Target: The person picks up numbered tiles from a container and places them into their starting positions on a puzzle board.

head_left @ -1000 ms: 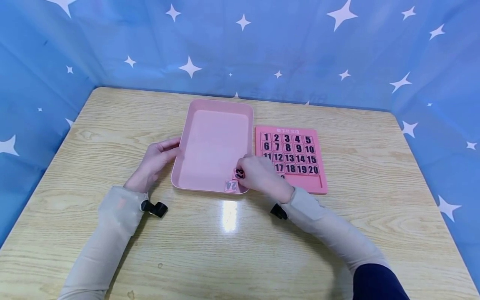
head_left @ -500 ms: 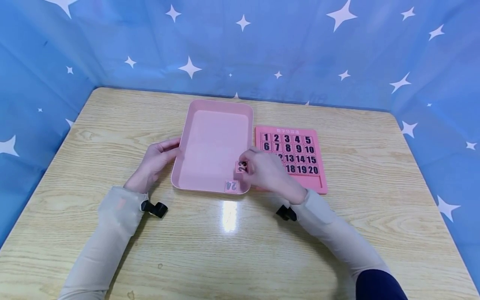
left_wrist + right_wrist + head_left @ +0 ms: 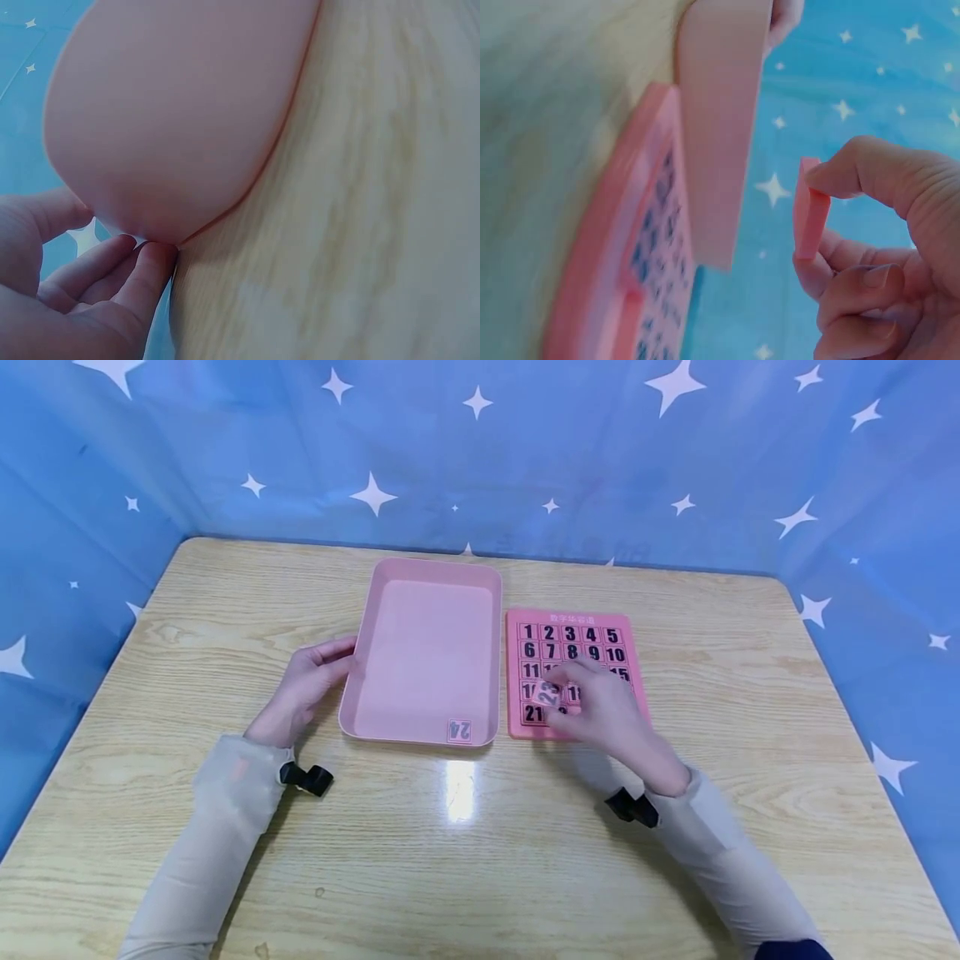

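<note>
My right hand (image 3: 611, 706) pinches a small pink number tile (image 3: 547, 693) marked 23 between thumb and fingertips. It holds the tile tilted over the lower left part of the pink number puzzle board (image 3: 637, 681). In the right wrist view the tile (image 3: 811, 217) is seen on its thin edge, above the board (image 3: 592, 247). At the left side of the pale pink tray (image 3: 420, 737), my left hand (image 3: 303, 685) rests thumb and fingertips against the outer wall. A tile marked 24 (image 3: 460, 732) lies upside down in the tray's near right corner.
The tray and board stand side by side on a wood-grain table (image 3: 450, 877), a narrow gap between them. Rows of numbered tiles fill much of the board; my right hand hides some. A blue curtain (image 3: 420, 435) with white stars hangs behind the table.
My right hand has lifted the 23 tile out of the tray and carried it right, over the board. My left hand stays at the tray's side. The 24 tile has not moved.
</note>
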Available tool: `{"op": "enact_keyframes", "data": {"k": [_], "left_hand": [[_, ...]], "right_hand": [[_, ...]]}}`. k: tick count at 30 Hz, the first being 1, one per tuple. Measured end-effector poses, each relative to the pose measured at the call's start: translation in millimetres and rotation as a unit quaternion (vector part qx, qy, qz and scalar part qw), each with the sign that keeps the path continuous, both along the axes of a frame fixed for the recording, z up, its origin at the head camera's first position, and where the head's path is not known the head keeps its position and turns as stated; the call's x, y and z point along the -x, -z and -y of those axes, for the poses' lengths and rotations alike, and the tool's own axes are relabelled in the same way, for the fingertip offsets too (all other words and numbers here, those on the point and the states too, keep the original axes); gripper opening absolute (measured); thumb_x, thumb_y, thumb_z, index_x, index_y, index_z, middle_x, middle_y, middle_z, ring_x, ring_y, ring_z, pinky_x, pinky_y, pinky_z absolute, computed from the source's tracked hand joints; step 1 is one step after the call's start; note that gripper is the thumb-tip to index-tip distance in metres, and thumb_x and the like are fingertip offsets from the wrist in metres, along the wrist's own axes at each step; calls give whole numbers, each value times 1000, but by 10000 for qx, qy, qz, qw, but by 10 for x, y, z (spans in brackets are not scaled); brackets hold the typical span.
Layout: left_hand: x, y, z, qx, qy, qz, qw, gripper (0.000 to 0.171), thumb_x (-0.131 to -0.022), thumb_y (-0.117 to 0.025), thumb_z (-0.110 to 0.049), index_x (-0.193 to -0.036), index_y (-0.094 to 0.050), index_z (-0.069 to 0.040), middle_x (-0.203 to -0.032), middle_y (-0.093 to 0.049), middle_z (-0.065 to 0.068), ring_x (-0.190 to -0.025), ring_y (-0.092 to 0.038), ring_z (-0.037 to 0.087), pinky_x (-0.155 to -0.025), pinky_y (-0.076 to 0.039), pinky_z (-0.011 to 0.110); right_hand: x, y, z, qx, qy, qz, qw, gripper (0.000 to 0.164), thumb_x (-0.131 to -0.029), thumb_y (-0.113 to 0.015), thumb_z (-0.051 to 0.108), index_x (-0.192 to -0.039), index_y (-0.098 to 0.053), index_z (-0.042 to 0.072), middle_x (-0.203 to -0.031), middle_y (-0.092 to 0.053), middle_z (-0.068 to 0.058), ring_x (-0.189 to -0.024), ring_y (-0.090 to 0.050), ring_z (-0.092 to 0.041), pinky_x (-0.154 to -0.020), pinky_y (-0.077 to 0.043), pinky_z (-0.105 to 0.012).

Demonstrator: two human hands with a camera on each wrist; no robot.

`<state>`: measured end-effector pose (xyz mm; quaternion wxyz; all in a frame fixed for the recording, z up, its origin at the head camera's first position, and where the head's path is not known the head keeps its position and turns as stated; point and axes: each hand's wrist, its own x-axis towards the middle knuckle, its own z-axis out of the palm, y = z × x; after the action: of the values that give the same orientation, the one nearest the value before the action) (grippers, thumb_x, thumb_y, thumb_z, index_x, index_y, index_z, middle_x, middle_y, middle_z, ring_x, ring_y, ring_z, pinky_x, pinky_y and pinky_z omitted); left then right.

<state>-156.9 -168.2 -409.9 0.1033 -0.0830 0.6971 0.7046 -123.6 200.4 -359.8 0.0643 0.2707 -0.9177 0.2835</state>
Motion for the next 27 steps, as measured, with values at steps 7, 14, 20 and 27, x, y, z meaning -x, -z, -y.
{"op": "enact_keyframes", "data": {"k": [7,14,20,27], "left_hand": [[-5,-14,0,-22,-8,62,10000,49,-89,-60,-2,-132,-43,13,-94,-64,-16,-94,-55,1,-78,-46,12],[4,-3,1,-80,24,47,10000,49,-89,-60,-1,-132,-42,13,-93,-65,-16,-93,-55,0,-77,-46,12],[8,-4,-2,-115,-30,67,9999,49,-89,-59,-1,-132,-42,14,-90,-64,-19,-92,-56,0,-76,-47,11],[-3,-25,2,-154,16,59,9999,51,-89,-60,-3,-133,-41,13,-90,-64,-18,-91,-57,-1,-75,-47,12]], "right_hand": [[-117,92,-257,-256,826,466,9952,28,-72,-75,9,-96,-67,-4,-86,-65,-12,-67,-55,-22,-58,-46,-32],[-173,232,-385,-513,1270,781,9875,30,-73,-78,18,-89,-65,-4,-75,-64,-11,-64,-59,-22,-58,-50,-36],[-186,254,-396,-619,1509,1340,9775,33,-76,-77,21,-93,-64,-4,-73,-66,-11,-62,-61,-20,-55,-50,-32],[-184,256,-381,-655,1564,1573,9729,32,-77,-76,21,-91,-63,-5,-76,-67,-13,-63,-62,-20,-57,-52,-33]]}}
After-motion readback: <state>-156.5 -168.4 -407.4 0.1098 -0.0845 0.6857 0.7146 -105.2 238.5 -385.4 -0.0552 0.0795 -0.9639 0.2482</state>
